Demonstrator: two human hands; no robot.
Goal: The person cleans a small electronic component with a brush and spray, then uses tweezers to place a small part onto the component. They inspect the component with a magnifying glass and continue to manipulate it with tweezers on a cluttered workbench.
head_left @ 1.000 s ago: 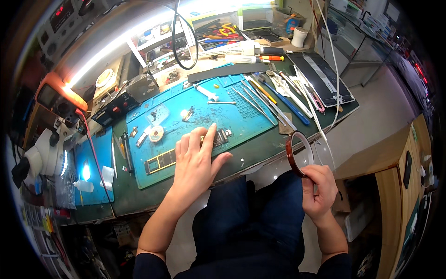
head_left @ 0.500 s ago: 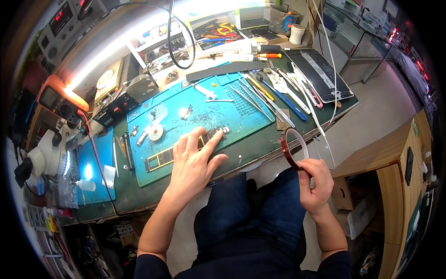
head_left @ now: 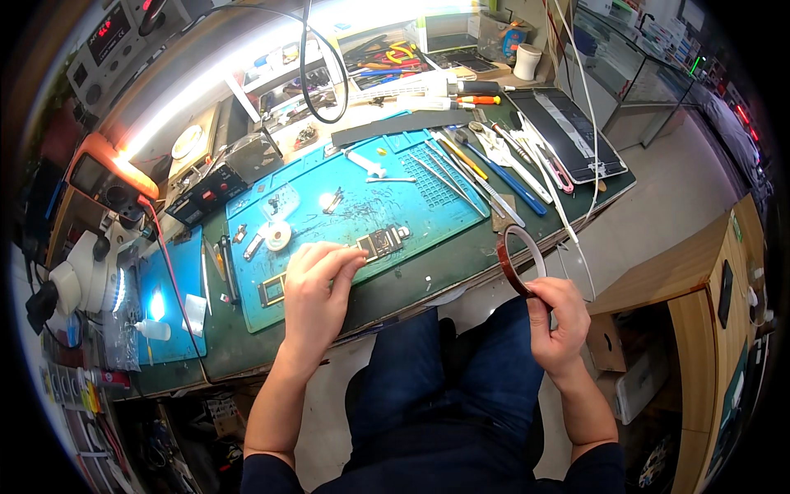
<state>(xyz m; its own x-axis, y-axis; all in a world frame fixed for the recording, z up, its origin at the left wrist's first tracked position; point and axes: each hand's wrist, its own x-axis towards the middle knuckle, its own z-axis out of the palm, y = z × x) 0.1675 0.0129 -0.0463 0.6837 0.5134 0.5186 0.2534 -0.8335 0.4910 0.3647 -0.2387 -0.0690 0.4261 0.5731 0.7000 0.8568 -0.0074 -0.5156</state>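
- An orange meter (head_left: 112,169) stood at the far left, and a red wire (head_left: 164,255) ran down near it.
- Below it, a small white bottle (head_left: 153,330) lay on a small blue mat (head_left: 177,267).
- A black box (head_left: 206,198) sat at the back, between the meter and the big blue mat (head_left: 329,177).
- A small pale roll (head_left: 278,236) lay on the left part of the big blue mat.
- The left hand (head_left: 317,278) was over the front of the big mat. Its fingers were curled in, with the thumb up close to the fingertips. I cannot tell if they pinched a tiny thing.
- A long thin board (head_left: 383,242) with gold edges lay on the big mat, partly hidden behind the left hand. Its two ends showed on either side.
- A white syringe (head_left: 362,162) lay farther back on the same mat.
- A blue tool (head_left: 518,191) lay to the right, among other long tools.
- The right hand (head_left: 561,323) pinched the near edge of a brown tape roll (head_left: 508,265) between thumb and fingers. The roll stood up on its edge in the air, just off the front of the table (head_left: 444,278).
- A flat black tablet (head_left: 568,136) lay at the table's right end.
- A wooden cabinet (head_left: 658,276) stood on the far right.
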